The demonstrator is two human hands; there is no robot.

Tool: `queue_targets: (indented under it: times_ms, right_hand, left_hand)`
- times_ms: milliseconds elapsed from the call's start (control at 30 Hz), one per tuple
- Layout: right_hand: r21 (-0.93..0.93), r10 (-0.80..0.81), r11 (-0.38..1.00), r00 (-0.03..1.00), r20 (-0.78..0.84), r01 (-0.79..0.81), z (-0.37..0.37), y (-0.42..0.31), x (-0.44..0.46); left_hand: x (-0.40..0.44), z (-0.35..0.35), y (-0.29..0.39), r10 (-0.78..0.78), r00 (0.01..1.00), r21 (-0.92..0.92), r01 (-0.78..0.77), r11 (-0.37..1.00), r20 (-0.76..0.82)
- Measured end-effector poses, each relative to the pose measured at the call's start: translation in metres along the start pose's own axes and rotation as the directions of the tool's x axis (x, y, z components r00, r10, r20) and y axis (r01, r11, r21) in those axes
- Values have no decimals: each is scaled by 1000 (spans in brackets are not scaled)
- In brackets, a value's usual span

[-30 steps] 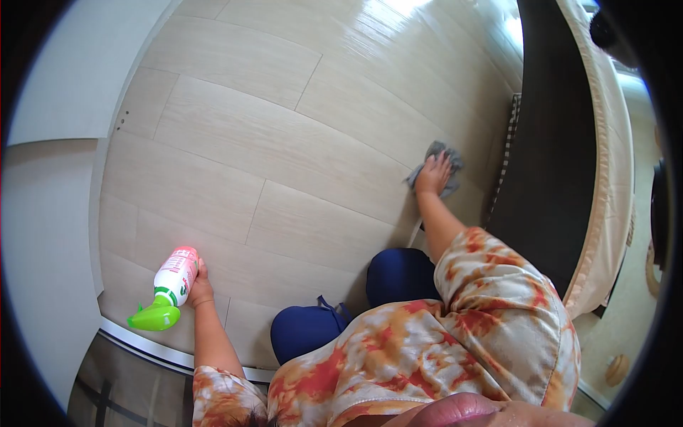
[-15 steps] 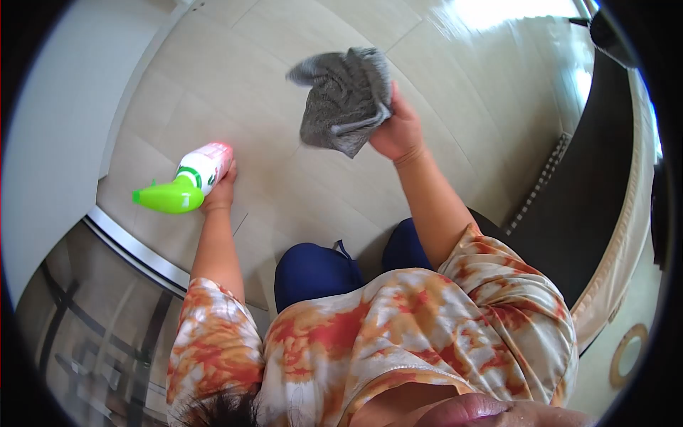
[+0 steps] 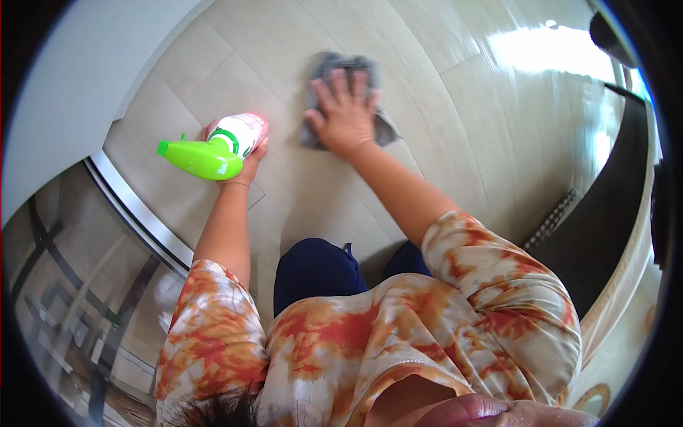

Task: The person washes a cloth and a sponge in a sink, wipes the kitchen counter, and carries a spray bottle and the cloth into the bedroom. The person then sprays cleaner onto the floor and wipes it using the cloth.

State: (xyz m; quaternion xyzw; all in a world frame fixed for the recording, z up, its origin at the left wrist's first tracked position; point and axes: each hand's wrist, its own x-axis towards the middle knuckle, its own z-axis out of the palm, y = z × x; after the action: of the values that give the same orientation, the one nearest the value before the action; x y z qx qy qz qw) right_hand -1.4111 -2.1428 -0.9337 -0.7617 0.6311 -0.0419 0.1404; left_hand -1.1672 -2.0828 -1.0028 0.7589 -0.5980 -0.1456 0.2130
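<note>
Clearly, the grey cloth [image 3: 385, 131] lies directly beneath the right hand [image 3: 344, 122], out on the pale floor [image 3: 448, 153] beyond the navy-clad knees [image 3: 316, 270]. That hand is spread palm down, fingers fanned and pointing away from the body, with the thumb out toward the left; cloth shows past the fingertips and at both sides, one corner poking out to the right. The left hand [image 3: 251, 166] is apart from it, further left, and wraps around the body of a spray bottle [image 3: 246, 132], fingertips just visible on the far side. The bottle's long axis slants: its green spray head [image 3: 206, 160] faces left, toward the white panel [image 3: 78, 78], while the pinkish base end is the part nearer the cloth. Bare floor separates the two. Whether the base touches the floor, I cannot tell.
</note>
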Motion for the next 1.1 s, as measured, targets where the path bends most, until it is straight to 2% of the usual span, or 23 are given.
queue_targets:
  times_ms: [33,100,133,200,233,267,300,333,367,400,433,467,500,533,633,667,700,733,800,867,967,1033,1100]
  right_hand:
    - [43,-150,988,982,114,146,5,-19,3]
    - [8,-470,881,873,127,473,37,-46,-6]
    - [100,-499,865,865,50,492,34,-44,-3]
    - [56,-671,739,725,155,672,19,-12,32]
    - [108,-639,768,746,189,631,-6,14,55]
    - [56,-527,849,835,158,525,-24,42,74]
    - [-109,-418,897,902,110,428,-34,74,97]
    - [-73,-331,941,944,3,330,-34,120,128]
    - [-251,-347,916,931,-111,312,-10,191,169]
    - [-69,-189,982,933,-305,176,-14,229,201]
    - [-167,-13,985,958,-285,-36,-23,262,234]
    - [-765,-47,642,994,-102,-48,-9,326,275]
    - [-214,402,862,877,-264,-460,-31,280,283]
    - [-190,481,809,813,-328,-556,-28,268,303]
    - [-94,519,811,784,-342,-578,-5,181,363]
    - [-96,435,869,841,-323,-486,15,135,383]
    - [-102,345,915,887,-306,-391,33,84,388]
    - [-85,62,992,953,-296,-90,47,23,368]
    - [-262,5,959,929,-369,-109,88,-87,339]
    - [-92,-21,996,976,-216,1,87,-144,299]
    - [-129,-341,937,929,-142,325,79,-127,270]
    - [-179,-474,863,880,39,473,48,-79,253]
    - [-230,-243,946,969,-38,228,36,-18,249]
  left_hand:
    - [-3,-4,1,-25,1000,9,25,1000,-15]
    - [3,-15,15,34,996,24,-32,999,-85]
    - [9,-23,23,62,991,38,-58,998,-122]
    - [19,-39,33,108,975,76,-95,993,-195]
    - [17,-44,39,128,966,99,-108,989,-223]
    - [13,-44,42,-2,982,15,5,1000,-190]
    - [10,-41,43,-33,981,26,38,999,-192]
    - [11,-23,32,-145,964,-342,61,938,-225]
    - [11,-6,21,-254,943,-664,48,746,-218]
    - [9,-8,17,-146,977,-307,94,947,-153]
    - [7,-12,19,-83,996,99,87,991,-44]
    - [7,-21,27,-22,999,259,11,966,38]
    - [7,-18,28,-18,1000,267,12,964,17]
    - [7,-15,29,-17,1000,262,17,965,-1]
    - [16,-20,43,33,999,179,-28,983,-26]
    - [21,-19,44,21,999,192,-13,981,-40]
    - [21,-17,46,43,996,116,-33,993,-82]
    - [19,-17,48,62,990,32,-58,998,-128]
    - [18,-16,47,43,991,-27,-47,999,-129]
    - [13,-15,44,33,991,-85,-44,995,-127]
    - [-13,-1,35,58,985,-143,-82,986,-160]
    - [-60,-1,29,91,970,-48,-104,993,-226]
    - [-115,1,19,68,980,-41,-77,996,-188]
